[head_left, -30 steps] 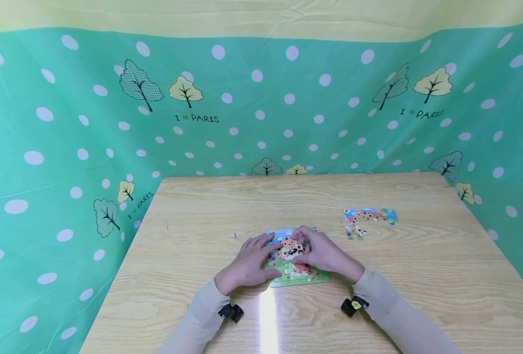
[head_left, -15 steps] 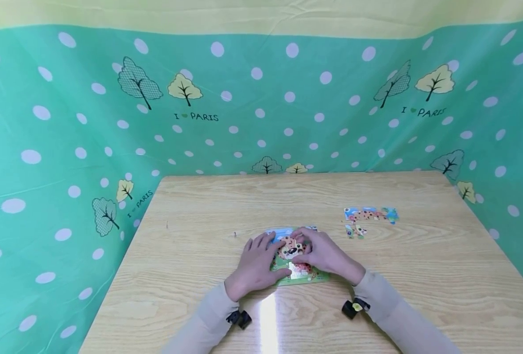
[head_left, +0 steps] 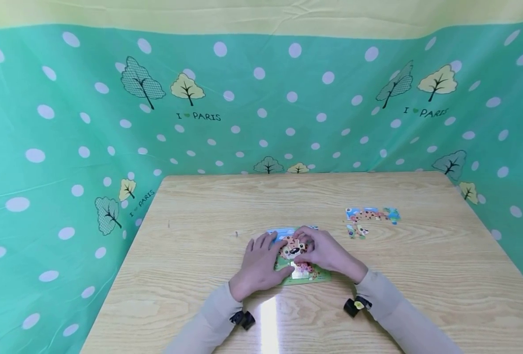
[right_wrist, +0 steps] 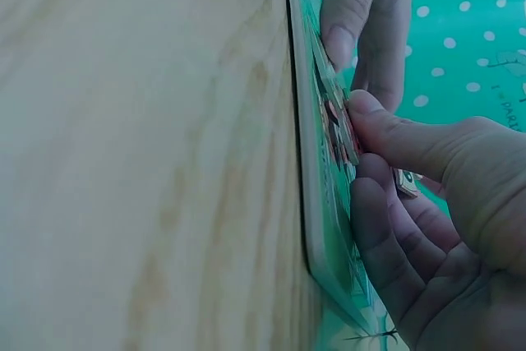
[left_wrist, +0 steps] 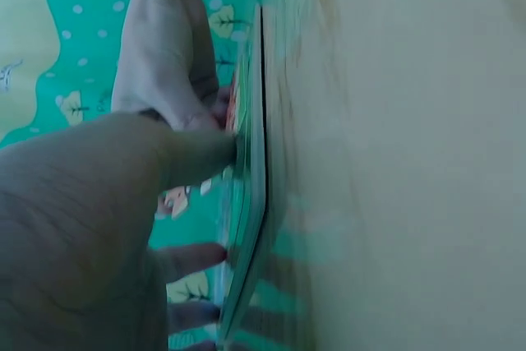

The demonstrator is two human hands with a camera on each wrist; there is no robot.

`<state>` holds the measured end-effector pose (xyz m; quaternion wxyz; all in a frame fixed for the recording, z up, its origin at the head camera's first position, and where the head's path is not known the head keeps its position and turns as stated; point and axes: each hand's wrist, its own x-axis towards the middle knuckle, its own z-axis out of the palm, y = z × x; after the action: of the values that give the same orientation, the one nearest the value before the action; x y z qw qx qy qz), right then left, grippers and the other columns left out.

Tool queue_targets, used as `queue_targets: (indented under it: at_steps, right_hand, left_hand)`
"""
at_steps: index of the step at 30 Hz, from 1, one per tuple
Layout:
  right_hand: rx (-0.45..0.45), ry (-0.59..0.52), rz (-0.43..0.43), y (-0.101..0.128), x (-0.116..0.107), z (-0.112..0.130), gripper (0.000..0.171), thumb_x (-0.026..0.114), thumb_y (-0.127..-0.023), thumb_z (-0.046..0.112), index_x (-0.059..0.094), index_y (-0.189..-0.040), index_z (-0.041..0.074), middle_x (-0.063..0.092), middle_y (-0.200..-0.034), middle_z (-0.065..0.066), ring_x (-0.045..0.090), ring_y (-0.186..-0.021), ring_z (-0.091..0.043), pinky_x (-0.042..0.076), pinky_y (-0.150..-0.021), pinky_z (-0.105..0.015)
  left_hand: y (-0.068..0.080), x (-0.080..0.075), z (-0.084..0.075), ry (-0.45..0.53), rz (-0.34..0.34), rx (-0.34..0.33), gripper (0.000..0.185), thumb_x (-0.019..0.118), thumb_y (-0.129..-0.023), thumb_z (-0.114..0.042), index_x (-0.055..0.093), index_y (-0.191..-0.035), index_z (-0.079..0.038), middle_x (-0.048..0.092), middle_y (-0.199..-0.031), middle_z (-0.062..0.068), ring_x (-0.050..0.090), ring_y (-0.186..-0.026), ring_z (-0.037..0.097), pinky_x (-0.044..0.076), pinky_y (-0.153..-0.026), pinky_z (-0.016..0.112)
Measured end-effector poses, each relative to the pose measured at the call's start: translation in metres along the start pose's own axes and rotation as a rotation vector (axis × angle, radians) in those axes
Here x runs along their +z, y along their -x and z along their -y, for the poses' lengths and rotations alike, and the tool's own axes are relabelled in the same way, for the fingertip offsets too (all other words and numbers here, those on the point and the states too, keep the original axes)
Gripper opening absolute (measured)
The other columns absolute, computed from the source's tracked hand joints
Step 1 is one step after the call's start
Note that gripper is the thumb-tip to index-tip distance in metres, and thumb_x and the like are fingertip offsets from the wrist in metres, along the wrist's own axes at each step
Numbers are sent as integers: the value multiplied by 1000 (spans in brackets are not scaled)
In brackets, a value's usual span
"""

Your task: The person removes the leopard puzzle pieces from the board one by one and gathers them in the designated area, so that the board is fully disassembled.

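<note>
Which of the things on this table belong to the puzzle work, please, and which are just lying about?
In hand:
puzzle board
left hand, pressing on the board
right hand, pinching a piece at the board
loose puzzle pieces

Lying about:
wooden table
patterned green cloth

The puzzle board (head_left: 303,273) is lying on the desk (head_left: 199,236) near its front edge, between both hands. Loose puzzle pieces (head_left: 369,219) are lying behind it to the right, well apart.
</note>
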<state>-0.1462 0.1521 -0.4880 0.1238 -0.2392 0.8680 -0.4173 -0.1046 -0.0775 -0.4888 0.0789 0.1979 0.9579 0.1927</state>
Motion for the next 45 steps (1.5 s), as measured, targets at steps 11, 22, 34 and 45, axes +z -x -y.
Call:
queue_targets:
  at_steps: [11,22,34,45]
  right_hand:
    - [15,-88,-2,2,-5,-7,36,79,-97,20,71,-131,11,76,-96,0,68,-73,-10,60,-65,-26]
    - [21,-131,-35,5,-8,-9,34,83,-94,19,71,-124,8,80,-95,-1,71,-75,-11,59,-67,-23]
    - [35,-193,-59,0,-18,-7,23,78,-98,22,73,-115,7,78,-94,-7,71,-71,-23,60,-62,-30]
    - [177,-176,-156,8,-36,-16,29,66,-107,27,74,-127,7,73,-89,-9,65,-68,-22,54,-55,-27]
  left_hand:
    - [0,1,-7,18,-34,-28,78,70,-96,-59,52,-157,-15,39,-170,19,34,-157,43,27,-125,73]
    - [-4,1,-11,68,-28,-94,80,77,-92,-56,52,-157,-16,38,-170,18,33,-158,42,23,-128,71]
    - [-4,0,-5,111,-1,-43,78,76,-94,-50,48,-159,-18,31,-173,21,26,-160,47,15,-128,75]
    - [1,2,-1,143,34,-28,73,65,-100,-51,45,-163,-19,25,-176,19,20,-162,45,11,-129,74]
